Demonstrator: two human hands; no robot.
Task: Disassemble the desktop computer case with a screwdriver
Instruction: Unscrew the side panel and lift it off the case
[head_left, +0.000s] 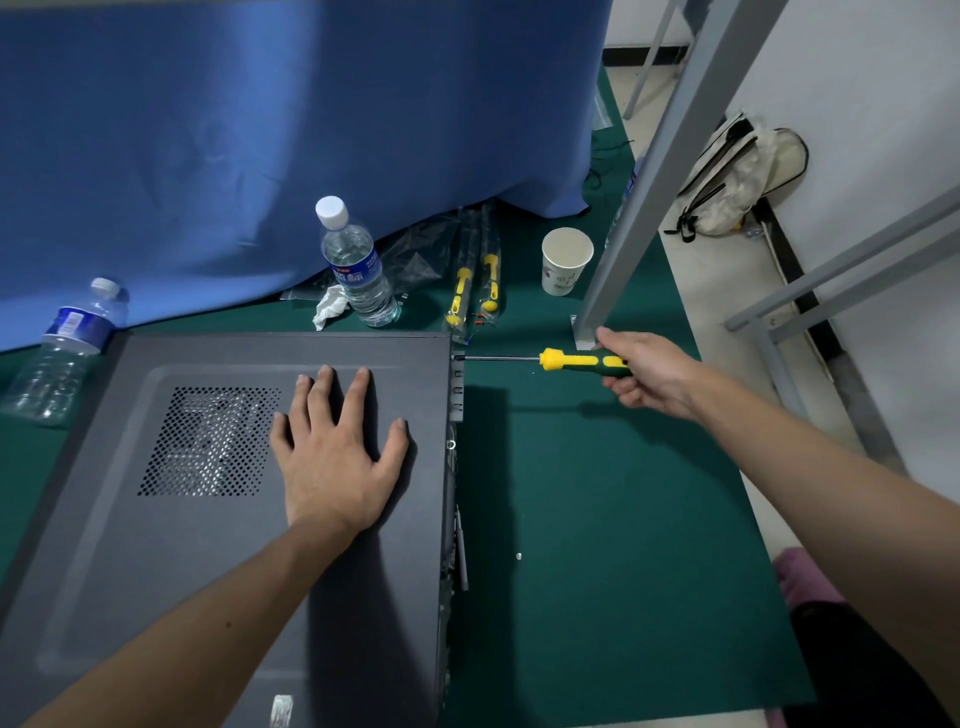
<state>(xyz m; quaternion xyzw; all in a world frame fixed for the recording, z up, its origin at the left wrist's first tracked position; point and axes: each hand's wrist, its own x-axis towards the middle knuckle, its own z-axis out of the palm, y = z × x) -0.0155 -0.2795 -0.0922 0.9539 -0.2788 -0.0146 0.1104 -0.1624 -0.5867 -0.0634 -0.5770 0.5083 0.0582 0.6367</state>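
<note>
The right hand (647, 371) curls its fingers round the green and yellow handle of the screwdriver (582, 360), holding it level; the thin metal shaft runs away from the hand toward the person's left, and its tip meets the far upper corner of the rear edge of the computer case (156, 519); whether the tip sits in a screw is too small to tell; the left hand (337, 447) lies flat with straight, spread fingers on the dark grey side panel of that case, just beside the perforated vent (208, 441), which is to its left; the case lies on its side on the green mat (597, 519), filling the space under and around the left hand; a small screw (518, 556) lies loose on the mat, nearer the person than the right hand and just off the case's rear edge; beyond the right hand stand a paper cup (565, 260) and a grey metal post (649, 197); beyond the left hand an upright water bottle (356, 265) stands next to a crumpled tissue (328, 307), with two bagged yellow-handled screwdrivers (475, 291) to its right; a second bottle (65, 353) leans far to the left of the left hand, against the blue curtain (260, 130); a pale backpack (737, 176) rests on the floor against the wall, well beyond the right hand.
</note>
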